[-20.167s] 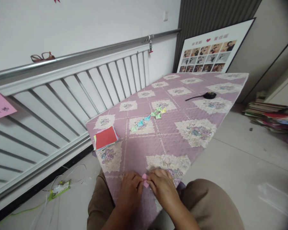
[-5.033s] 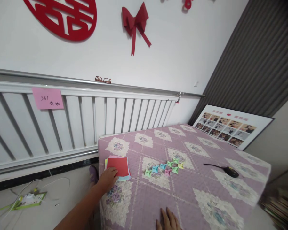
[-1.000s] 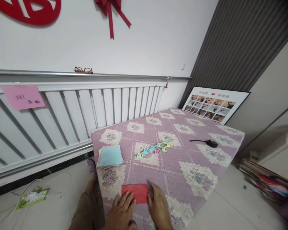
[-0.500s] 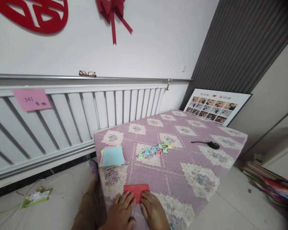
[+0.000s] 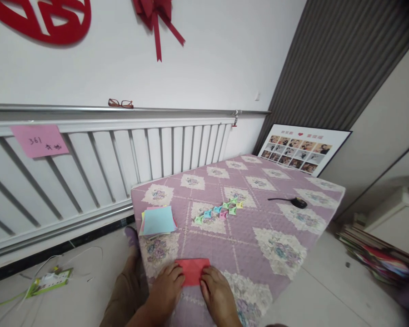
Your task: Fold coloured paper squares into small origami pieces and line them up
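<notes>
A folded sheet of red paper point(image 5: 192, 272) lies flat on the purple flowered tablecloth point(image 5: 221, 247) at the near edge. My left hand point(image 5: 167, 285) grips its left edge with curled fingers. At the opposite edge, my right hand point(image 5: 218, 290) has its fingers closed on the paper; the thumbs are partly hidden. Beyond the paper, several small folded paper pieces point(image 5: 217, 210) in green, blue, pink and yellow sit in a cluster. A stack of coloured square paper point(image 5: 159, 220), light blue on top, rests to the left.
A black object with a thin stem point(image 5: 298, 203) lies on the right of the table. Behind runs a white radiator point(image 5: 163, 150) with a pink note point(image 5: 39, 141); glasses point(image 5: 121, 103) rest on the pipe. A photo board point(image 5: 303, 147) leans at the back. A power strip point(image 5: 49, 282) lies on the floor.
My left hand has shifted from lying over the red paper to its left edge, uncovering more of it. My right hand stays at the right edge. The view has shifted slightly.
</notes>
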`<state>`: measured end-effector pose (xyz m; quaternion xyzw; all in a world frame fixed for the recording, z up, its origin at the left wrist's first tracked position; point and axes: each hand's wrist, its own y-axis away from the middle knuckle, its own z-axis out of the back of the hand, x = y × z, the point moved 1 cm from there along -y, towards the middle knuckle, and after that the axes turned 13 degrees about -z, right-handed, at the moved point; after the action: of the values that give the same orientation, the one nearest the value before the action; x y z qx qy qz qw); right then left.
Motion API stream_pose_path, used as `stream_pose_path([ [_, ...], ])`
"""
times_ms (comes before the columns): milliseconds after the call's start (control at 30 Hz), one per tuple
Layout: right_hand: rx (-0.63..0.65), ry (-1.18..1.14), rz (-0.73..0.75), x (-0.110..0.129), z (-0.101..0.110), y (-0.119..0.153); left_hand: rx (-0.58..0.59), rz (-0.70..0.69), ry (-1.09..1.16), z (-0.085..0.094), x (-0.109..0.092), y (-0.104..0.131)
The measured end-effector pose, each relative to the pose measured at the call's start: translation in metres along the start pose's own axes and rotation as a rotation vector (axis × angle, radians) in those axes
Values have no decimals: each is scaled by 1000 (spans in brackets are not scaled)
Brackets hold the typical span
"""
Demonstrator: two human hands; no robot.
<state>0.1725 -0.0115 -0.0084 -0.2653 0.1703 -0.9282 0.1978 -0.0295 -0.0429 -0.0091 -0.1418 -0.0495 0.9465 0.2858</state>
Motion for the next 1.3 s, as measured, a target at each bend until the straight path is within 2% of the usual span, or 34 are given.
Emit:
stream_pose_path([
  [133,-4,4,-12,0,-2,2,-28,-57,-52,-11,3,-3],
  [300,-2,-18,-9,5,3,3,-29,-16,-74,-13,2,-6],
  [467,76,-35,50,12,8,3,-18,31,-67,-8,-18,-11],
  [633,96,-26,46,7,-2,7,-67,61,63,-7,-33,-10],
  [733,117,-38,24,6,-4,8,-117,136,117,-6,-26,-7],
  [933,202,-87,-43,15,8,3,-96,276,186,-3,-8,-5],
  [1167,199,-86,-180,19,7,-3,-155,401,225,3,-8,-4],
  [1300,182,-66,-228,20,6,-3,-151,436,208,7,-9,-6],
])
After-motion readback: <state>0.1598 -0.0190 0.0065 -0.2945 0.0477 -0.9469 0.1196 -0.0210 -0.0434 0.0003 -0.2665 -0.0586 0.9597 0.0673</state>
